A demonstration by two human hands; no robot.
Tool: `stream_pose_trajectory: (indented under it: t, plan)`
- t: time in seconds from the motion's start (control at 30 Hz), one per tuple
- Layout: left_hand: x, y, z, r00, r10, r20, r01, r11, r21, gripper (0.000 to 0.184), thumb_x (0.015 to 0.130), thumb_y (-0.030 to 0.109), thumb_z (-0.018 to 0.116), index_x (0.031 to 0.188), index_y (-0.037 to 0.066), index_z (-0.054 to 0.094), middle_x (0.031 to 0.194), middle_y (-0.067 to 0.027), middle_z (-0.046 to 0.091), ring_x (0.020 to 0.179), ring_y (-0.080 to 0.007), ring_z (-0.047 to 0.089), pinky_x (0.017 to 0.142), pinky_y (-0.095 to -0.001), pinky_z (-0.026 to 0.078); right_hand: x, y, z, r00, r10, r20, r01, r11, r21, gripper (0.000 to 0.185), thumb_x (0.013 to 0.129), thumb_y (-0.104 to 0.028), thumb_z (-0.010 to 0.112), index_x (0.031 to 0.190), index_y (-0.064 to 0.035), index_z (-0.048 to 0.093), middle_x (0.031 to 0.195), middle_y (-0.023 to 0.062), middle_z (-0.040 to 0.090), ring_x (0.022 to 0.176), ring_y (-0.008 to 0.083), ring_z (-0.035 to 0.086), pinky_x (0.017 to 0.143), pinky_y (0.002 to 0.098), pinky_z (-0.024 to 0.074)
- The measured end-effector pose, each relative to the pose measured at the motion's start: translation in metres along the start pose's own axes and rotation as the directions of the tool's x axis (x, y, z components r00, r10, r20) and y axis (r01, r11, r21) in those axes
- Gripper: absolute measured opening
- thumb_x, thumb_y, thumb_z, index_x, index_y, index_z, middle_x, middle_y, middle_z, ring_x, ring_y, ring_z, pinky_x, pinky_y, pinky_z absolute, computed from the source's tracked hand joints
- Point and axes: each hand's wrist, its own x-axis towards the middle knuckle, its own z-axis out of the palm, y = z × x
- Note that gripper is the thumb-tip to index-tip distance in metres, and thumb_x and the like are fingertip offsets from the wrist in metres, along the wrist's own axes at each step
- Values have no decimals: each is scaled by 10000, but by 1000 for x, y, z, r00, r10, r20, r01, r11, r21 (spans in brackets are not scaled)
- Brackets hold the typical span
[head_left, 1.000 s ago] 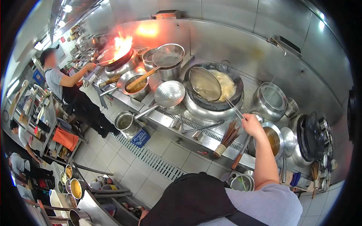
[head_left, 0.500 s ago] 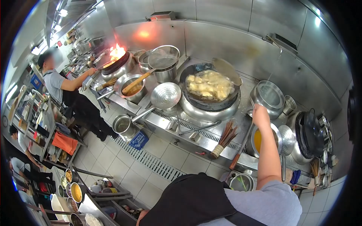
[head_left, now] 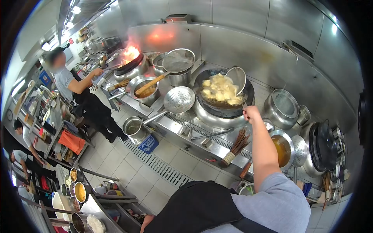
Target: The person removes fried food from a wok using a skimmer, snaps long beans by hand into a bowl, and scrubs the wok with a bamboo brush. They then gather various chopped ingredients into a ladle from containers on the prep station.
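Observation:
My right hand (head_left: 252, 113) is closed around the handle of a wire-mesh strainer (head_left: 237, 77). The strainer's round head stands tilted in the right side of a wok (head_left: 203, 101), against pale yellow pieces of food (head_left: 219, 88) bubbling in oil. Below my right forearm, a wooden-handled tool (head_left: 245, 169) rests on the stove edge, partly covered by the arm. At the bottom edge, beside my black apron, only a small part of my left hand (head_left: 147, 221) shows; its fingers are hidden.
A perforated ladle (head_left: 179, 100) and a bamboo brush (head_left: 236, 147) lie left of my arm. Pots, including one with orange liquid (head_left: 280, 151), stand to the right. Flames rise from a wok (head_left: 130, 64) where a co-worker (head_left: 64, 73) stands. Food containers (head_left: 80, 193) line the lower left.
My right hand has moved left and slightly forward, toward the wok. The strainer has turned and now sits lower among the food pieces. The whole view has shifted slightly.

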Motion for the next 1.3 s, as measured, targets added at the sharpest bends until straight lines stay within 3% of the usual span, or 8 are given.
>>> stream_pose_trajectory:
  t: [0.3, 0.6, 0.63, 0.73, 0.87, 1.03, 1.1, 1.3]
  plan:
    - [5, -8, 21, 1000, 10, 27, -10, 1000, -16, 389, 834, 369, 601, 1035, 44, 672, 1027, -156, 683, 986, -290, 643, 808, -395, 489, -65, -22, 8, 992, -18, 126, 23, 999, -40, 120, 879, -35, 503, 760, -24, 516, 550, 59, 479, 358, 143, 409, 327, 314, 295]
    - [7, -6, 11, 1000, 10, 9, -10, 1000, 3, 408, 837, 386, 597, 1036, 37, 672, 1029, -163, 682, 993, -289, 641, 809, -393, 485, -74, -30, -22, 873, -486, 26, 435, 755, -490, 241, 889, -118, 494, 671, -20, 526, 511, 48, 470, 390, 131, 428, 352, 322, 307]
    - [7, -3, 7, 1000, 12, 5, -12, 1000, 4, 410, 838, 388, 597, 1036, 36, 672, 1029, -164, 681, 993, -289, 641, 809, -393, 485, -61, -28, -31, 771, -636, 21, 471, 548, -691, 235, 878, -131, 501, 721, 22, 587, 594, 163, 588, 506, 280, 579, 480, 412, 441]
    - [8, -2, 0, 1000, 23, -15, -23, 1000, 0, 417, 839, 393, 596, 1036, 34, 671, 1029, -167, 681, 996, -289, 641, 809, -393, 483, -61, -52, -42, 711, -702, -35, 353, 400, -846, 218, 851, -132, 515, 804, 44, 634, 794, 264, 645, 781, 417, 640, 701, 474, 490]
    - [10, -4, 1, 999, 37, -30, -37, 999, -4, 425, 840, 401, 594, 1036, 31, 671, 1030, -170, 681, 999, -289, 640, 810, -392, 482, -49, -64, -55, 774, -629, -71, 240, 395, -887, 225, 831, -104, 499, 912, 32, 658, 932, 299, 629, 922, 446, 607, 826, 476, 488]
    - [10, -13, 14, 998, 55, -28, -55, 998, -12, 437, 842, 410, 592, 1036, 27, 671, 1031, -174, 680, 1002, -288, 639, 810, -391, 479, 15, -14, -59, 855, -507, -105, 188, 493, -849, 147, 836, -83, 528, 820, 31, 619, 755, 222, 652, 608, 372, 640, 520, 461, 491]
    - [11, -11, 17, 997, 67, -29, -67, 997, -25, 441, 843, 414, 591, 1036, 25, 671, 1032, -176, 680, 1004, -288, 639, 811, -391, 478, 13, 0, -39, 997, -31, -74, 25, 996, -90, 129, 866, -65, 539, 747, -21, 519, 586, 97, 527, 402, 216, 482, 343, 363, 341]
    - [10, -7, 26, 992, 114, -48, -116, 992, -57, 454, 845, 425, 589, 1037, 21, 671, 1033, -181, 679, 1008, -288, 638, 811, -390, 476, 5, 9, 24, 982, 110, 157, -138, 974, 178, 84, 893, -22, 510, 811, -27, 493, 595, 29, 469, 409, 107, 367, 371, 269, 275]
